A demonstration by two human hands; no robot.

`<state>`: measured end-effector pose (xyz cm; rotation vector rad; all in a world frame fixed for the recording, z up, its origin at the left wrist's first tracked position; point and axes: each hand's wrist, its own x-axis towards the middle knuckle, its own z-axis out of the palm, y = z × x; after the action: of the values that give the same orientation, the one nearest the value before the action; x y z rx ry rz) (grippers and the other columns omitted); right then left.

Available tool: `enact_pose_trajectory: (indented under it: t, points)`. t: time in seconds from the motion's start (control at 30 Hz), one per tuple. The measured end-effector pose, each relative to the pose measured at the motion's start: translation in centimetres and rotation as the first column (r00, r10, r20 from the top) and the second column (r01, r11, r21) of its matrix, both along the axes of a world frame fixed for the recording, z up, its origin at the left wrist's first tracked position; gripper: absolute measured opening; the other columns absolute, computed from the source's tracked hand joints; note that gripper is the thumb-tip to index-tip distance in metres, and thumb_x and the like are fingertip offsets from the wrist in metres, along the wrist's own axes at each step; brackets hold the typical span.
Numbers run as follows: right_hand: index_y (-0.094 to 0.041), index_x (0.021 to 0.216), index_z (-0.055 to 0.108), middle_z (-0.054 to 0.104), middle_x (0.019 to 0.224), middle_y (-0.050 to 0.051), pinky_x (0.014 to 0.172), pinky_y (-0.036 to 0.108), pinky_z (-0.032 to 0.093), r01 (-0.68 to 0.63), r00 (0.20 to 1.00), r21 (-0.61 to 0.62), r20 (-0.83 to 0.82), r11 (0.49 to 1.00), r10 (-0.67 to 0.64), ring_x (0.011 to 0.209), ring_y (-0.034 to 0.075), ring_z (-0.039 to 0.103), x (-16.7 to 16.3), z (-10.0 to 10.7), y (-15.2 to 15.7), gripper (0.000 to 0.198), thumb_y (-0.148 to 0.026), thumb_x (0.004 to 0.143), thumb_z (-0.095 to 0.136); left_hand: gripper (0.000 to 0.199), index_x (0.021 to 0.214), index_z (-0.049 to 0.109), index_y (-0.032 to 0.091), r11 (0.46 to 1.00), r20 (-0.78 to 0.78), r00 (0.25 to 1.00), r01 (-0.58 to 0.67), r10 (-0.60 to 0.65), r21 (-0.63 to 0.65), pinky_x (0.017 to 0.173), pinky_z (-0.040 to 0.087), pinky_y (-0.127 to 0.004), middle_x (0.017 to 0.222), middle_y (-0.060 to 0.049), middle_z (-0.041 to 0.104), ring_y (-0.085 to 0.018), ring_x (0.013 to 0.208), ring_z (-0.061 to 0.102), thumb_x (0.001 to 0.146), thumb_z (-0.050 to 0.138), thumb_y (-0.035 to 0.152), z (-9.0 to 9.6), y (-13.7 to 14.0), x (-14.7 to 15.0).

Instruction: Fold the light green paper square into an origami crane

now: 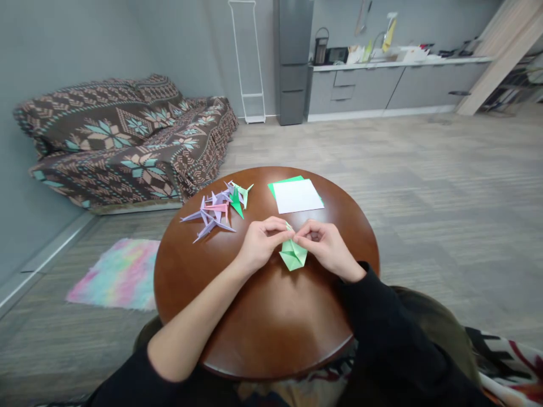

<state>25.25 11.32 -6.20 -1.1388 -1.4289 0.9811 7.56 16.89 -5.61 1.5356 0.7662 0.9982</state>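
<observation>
Left hand point(265, 240): pinched green paper point(293, 257), fingers closed.
Right hand point(324, 243): pinched it likewise.
Green paper: sat between both hands.
Paper birds point(217, 208): lay beyond and left of them.

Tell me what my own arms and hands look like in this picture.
Both your left hand and right hand are bare, with no gloves, and no watch or bracelet shows. The left sleeve is black and ends near the elbow, leaving the forearm uncovered. The right sleeve, also black, reaches almost to the wrist. I can't see any markings on either sleeve.
</observation>
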Motion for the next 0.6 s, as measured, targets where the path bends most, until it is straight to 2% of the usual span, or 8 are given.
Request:
enact_pose_trajectory:
  t: [0.23, 0.43, 0.6]
  points:
    - [-0.018, 0.078, 0.069, 0.063, 0.076, 0.002, 0.060, 0.029, 0.042, -0.023, 1.000, 0.019, -0.001, 1.000, 0.023, 0.065, 0.015, 0.054, 0.07, -0.01, -0.21, 0.021, -0.036, 0.088, 0.070, 0.019, 0.072, 0.075, 0.015, 0.993, 0.088, 0.996, 0.003, 0.008, -0.118, 0.079, 0.048, -0.030, 0.090, -0.005, 0.068, -0.017, 0.081, 0.062, 0.066, 0.087, 0.029, -0.17, -0.04, 0.02]
    - [-0.017, 0.079, 0.069, 0.062, 0.074, 0.001, 0.058, 0.029, 0.040, -0.032, 0.999, 0.015, 0.012, 0.999, 0.032, 0.061, 0.014, 0.051, -0.11, 0.11, -0.33, 0.023, -0.038, 0.087, 0.070, 0.019, 0.070, 0.077, 0.016, 0.981, 0.150, 0.986, -0.042, 0.071, -0.187, 0.084, 0.046, -0.029, 0.099, -0.005, 0.066, -0.018, 0.093, 0.061, 0.062, 0.090, 0.026, -0.39, -0.01, 0.11]
    - [-0.018, 0.077, 0.068, 0.061, 0.073, 0.000, 0.058, 0.028, 0.040, -0.027, 0.999, 0.030, 0.031, 0.999, 0.026, 0.061, 0.014, 0.051, -0.14, 0.20, -0.27, 0.021, -0.037, 0.087, 0.070, 0.019, 0.072, 0.077, 0.016, 0.927, 0.220, 0.970, -0.010, 0.100, -0.375, 0.074, 0.047, -0.027, 0.105, -0.005, 0.065, -0.013, 0.082, 0.060, 0.062, 0.089, 0.027, -0.08, -0.02, 0.12]
